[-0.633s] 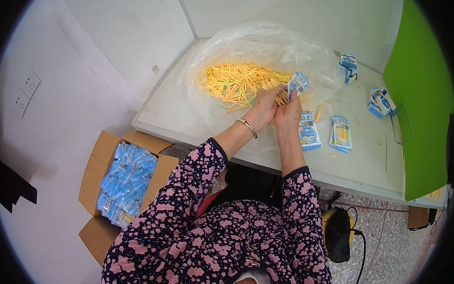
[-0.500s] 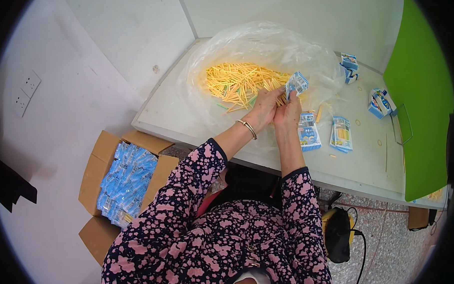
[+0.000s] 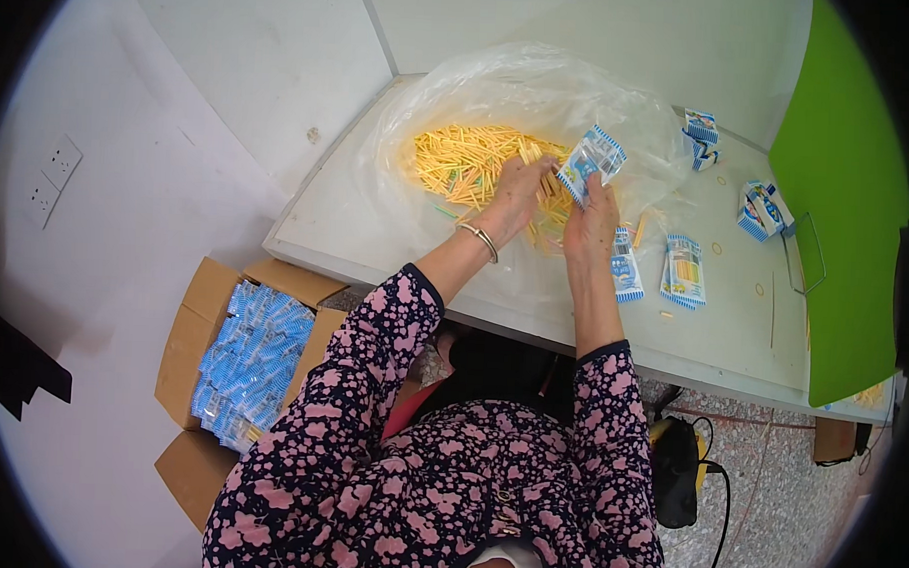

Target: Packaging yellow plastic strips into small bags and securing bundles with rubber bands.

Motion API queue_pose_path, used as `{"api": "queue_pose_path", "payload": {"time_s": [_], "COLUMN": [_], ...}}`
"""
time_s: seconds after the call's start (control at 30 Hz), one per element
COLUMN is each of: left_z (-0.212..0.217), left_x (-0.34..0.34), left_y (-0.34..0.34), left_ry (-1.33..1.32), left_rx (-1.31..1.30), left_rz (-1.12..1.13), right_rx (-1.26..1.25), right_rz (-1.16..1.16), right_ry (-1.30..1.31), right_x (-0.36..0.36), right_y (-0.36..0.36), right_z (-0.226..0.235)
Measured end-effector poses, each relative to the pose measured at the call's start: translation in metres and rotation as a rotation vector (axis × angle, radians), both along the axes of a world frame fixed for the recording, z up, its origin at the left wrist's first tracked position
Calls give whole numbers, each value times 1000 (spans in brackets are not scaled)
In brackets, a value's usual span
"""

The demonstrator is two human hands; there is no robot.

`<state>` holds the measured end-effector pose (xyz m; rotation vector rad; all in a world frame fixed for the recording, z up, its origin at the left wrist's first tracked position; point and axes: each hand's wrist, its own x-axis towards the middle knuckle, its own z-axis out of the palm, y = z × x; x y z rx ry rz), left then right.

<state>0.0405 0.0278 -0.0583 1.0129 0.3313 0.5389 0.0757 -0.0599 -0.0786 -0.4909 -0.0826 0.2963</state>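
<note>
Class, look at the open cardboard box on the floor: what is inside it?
The cardboard box holds a heap of small blue-and-white packets, piled loosely up to the flaps. Whatever lies beneath that top layer, and the box's bottom, is covered by the packets.

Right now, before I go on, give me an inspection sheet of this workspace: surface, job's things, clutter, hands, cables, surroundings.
Surface: pale table, corner against white walls.
Job's things: yellow sticks heaped on a clear plastic sheet; one blue-and-white packet held up.
Clutter: filled packets lying right of the hands, more packets at the far right; loose rubber bands.
Hands: left hand on the stick pile; right hand gripping the packet.
Cables: black cable on the floor by a black device.
Surroundings: cardboard box of blue packets on the floor at left; green panel at right; wall socket.
</note>
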Motion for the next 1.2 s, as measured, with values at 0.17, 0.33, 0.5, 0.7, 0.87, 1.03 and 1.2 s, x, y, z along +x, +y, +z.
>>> {"api": "queue_pose_path", "payload": {"time_s": [0.17,0.33,0.5,0.7,0.87,1.03,1.2], "left_z": [-3,25,66,87,85,78,69], "left_x": [-2,-2,-10,-21,-27,-34,-36], "left_y": [37,43,29,8,-6,-12,-14], "left_ry": [26,-103,-153,-175,-143,-134,-155], "left_rx": [292,79,34,155,288,406,569], "left_rz": [-10,-123,-166,-245,-312,-356,-366], "right_rx": [-95,-333,-506,-576,-583,-546,-516], "right_rz": [5,183,342,456,500,516,513], "right_ry": [-205,-323,-437,-510,-542,-527,-509], "right_x": [-2,-1,0,1,0,-4,-1], "right_y": [-27,-46,-63,-75,-80,-80,-79], "right_z": [16,15,11,13,18,20,13]}}
